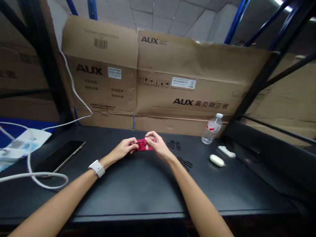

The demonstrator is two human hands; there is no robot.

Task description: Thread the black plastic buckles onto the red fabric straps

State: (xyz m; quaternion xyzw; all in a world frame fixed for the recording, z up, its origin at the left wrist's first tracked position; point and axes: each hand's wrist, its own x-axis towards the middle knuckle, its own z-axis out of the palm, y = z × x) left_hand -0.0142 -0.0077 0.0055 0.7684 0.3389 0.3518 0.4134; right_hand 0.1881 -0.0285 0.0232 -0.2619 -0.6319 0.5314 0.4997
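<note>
A red piece [141,144], held from both sides.
From where I stand, the left hand [127,145] grips its near end and the right hand [157,144] pinches the other; its long axis runs hand to hand, neither clearly nearer.

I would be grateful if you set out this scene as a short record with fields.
Left hand: fingers closed on the red piece's left end
Left wrist: white band
Right hand: fingers on the red piece's right part
Beside right hand and forearm: small black parts
Far left: dark phone, white cable
Far right: capped clear bottle
Behind: cardboard printed AUX
</note>
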